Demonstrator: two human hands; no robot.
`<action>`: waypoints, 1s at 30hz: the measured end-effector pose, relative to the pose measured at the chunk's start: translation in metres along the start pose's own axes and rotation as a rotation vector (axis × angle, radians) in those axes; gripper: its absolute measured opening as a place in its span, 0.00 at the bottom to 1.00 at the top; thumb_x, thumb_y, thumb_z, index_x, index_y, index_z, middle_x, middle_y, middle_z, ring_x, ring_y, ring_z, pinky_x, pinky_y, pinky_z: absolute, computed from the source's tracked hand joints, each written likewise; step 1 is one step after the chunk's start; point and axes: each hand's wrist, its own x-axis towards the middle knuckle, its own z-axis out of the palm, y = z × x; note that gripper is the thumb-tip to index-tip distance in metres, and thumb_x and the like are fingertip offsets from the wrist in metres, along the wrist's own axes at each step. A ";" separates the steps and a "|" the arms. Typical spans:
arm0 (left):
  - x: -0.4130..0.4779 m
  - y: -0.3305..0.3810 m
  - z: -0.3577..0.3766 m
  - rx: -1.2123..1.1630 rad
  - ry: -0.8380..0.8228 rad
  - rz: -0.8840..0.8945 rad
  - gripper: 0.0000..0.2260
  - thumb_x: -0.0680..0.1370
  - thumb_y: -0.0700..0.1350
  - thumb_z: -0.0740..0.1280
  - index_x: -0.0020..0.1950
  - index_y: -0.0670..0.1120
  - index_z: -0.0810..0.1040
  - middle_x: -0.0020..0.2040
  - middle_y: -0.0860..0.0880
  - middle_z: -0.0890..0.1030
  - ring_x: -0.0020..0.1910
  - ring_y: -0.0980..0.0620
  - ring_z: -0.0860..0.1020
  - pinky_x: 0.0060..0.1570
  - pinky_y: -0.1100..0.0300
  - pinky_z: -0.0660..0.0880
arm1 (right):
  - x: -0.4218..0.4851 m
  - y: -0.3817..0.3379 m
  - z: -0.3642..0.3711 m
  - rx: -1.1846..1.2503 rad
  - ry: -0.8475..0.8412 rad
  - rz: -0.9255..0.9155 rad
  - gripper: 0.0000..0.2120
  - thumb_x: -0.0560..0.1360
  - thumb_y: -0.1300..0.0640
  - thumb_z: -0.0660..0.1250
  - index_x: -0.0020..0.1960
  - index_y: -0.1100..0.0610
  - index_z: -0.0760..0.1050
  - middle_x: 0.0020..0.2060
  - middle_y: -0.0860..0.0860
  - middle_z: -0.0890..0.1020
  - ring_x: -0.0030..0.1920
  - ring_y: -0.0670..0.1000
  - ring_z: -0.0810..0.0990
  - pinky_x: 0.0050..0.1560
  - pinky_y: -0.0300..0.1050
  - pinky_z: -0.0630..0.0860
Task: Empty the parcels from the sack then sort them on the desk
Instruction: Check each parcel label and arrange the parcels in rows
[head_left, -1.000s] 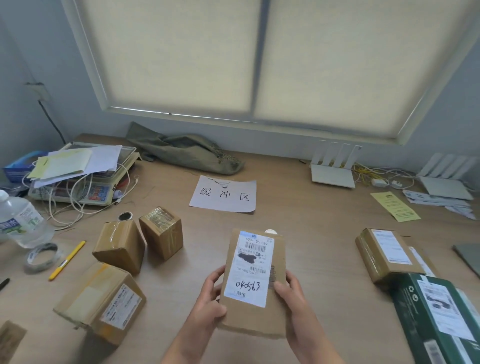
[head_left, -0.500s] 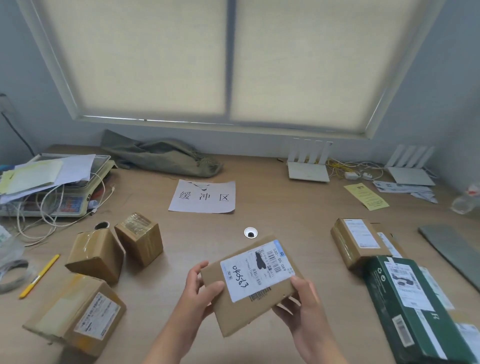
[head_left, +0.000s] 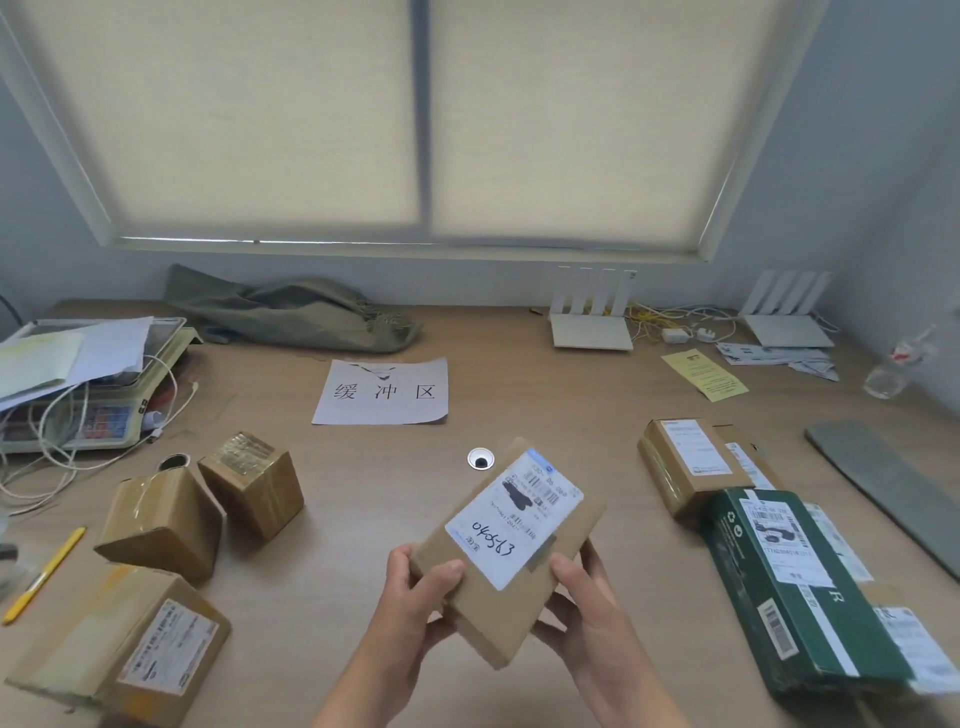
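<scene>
Both hands, left hand (head_left: 415, 592) and right hand (head_left: 587, 597), clasp one flat parcel (head_left: 509, 551) by its near corners, tilted above the desk (head_left: 363, 519). Held only at those corners, it could slip. Three brown boxes (head_left: 161, 525) sit left; the right pile is harder to count. One empty-looking sack (head_left: 291, 312) lies behind.
</scene>
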 end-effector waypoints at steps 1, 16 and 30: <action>0.000 -0.005 0.005 -0.018 -0.009 -0.013 0.34 0.62 0.54 0.78 0.62 0.43 0.69 0.61 0.37 0.79 0.53 0.46 0.78 0.56 0.40 0.80 | -0.002 -0.002 0.000 -0.026 -0.020 0.010 0.28 0.71 0.47 0.69 0.70 0.38 0.69 0.62 0.50 0.83 0.65 0.58 0.80 0.63 0.64 0.77; 0.032 -0.111 0.125 0.262 -0.167 -0.157 0.36 0.79 0.52 0.68 0.78 0.62 0.48 0.75 0.58 0.68 0.70 0.54 0.73 0.61 0.57 0.67 | -0.005 0.034 -0.117 0.019 0.458 0.102 0.07 0.79 0.64 0.67 0.55 0.57 0.81 0.45 0.54 0.89 0.42 0.51 0.87 0.39 0.43 0.82; 0.114 -0.172 0.212 0.494 0.037 -0.134 0.24 0.80 0.47 0.66 0.73 0.57 0.62 0.61 0.58 0.81 0.52 0.67 0.80 0.51 0.66 0.72 | 0.071 0.042 -0.215 -0.166 0.627 0.123 0.21 0.77 0.63 0.71 0.67 0.52 0.71 0.54 0.48 0.82 0.55 0.50 0.81 0.59 0.46 0.75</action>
